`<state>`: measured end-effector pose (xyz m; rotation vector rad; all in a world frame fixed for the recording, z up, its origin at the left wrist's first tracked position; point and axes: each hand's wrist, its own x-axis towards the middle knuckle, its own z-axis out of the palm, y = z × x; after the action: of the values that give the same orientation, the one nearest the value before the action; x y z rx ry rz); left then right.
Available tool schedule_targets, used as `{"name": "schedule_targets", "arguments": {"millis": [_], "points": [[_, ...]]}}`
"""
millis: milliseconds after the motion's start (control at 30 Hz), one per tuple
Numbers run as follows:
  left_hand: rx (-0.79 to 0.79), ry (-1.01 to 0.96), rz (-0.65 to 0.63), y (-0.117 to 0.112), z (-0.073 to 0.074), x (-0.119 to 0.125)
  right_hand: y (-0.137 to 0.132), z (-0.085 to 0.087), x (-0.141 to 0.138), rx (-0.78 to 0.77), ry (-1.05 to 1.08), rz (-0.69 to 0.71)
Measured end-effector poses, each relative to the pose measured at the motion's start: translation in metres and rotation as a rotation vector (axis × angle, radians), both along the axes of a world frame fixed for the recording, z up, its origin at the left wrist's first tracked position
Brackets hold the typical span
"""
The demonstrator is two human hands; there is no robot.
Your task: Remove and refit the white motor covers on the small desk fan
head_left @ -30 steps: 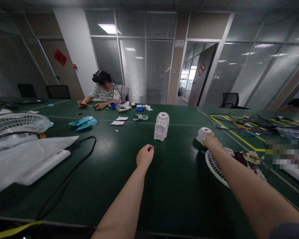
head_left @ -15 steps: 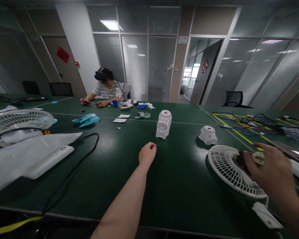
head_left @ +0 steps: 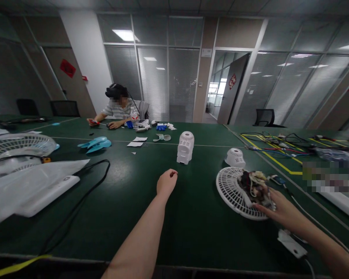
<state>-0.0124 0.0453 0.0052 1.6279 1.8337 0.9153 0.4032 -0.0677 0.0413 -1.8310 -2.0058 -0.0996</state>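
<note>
My left hand (head_left: 166, 182) rests on the green table (head_left: 192, 224) in a loose fist with nothing visible in it, a little in front of a tall white motor housing (head_left: 185, 147). My right hand (head_left: 282, 211) reaches the near right edge of a white fan grille (head_left: 231, 192) that lies flat, and its fingers touch the motor with loose wires (head_left: 254, 188) sitting on the grille. A white domed cover (head_left: 235, 157) stands just behind the grille. A white plug (head_left: 289, 244) lies under my right forearm.
At the left lie another fan grille (head_left: 17, 145), a white fan base under plastic (head_left: 37, 190) and a black cable (head_left: 84, 193). Blue fan blades (head_left: 95, 144) and paper scraps lie further back. A person sits at the far side. Coloured wires (head_left: 279, 149) cover the right table.
My right hand left the white domed cover, swung to the right and came back onto the motor on the fan grille, which has slid left. My left hand has stayed put.
</note>
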Motion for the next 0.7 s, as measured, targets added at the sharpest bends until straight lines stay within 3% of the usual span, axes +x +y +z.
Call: {"name": "schedule_targets", "arguments": {"millis": [100,267,400,567,700], "points": [[0.019,-0.004,-0.008,0.001,-0.003,0.001,0.008,0.004,-0.054,-0.091,-0.010,0.089],[0.094,-0.018,0.004,0.007,-0.005,0.002,0.028,0.008,-0.140,-0.117,0.048,0.175],[0.129,-0.037,0.036,0.011,-0.006,0.002,0.040,0.011,-0.189,-0.090,0.118,0.254],[0.143,-0.044,0.143,0.015,-0.007,0.000,0.060,0.026,-0.201,-0.135,0.243,0.399],[0.145,-0.056,0.171,0.017,-0.007,0.000,0.103,0.040,-0.195,-0.070,0.374,0.303]]}}
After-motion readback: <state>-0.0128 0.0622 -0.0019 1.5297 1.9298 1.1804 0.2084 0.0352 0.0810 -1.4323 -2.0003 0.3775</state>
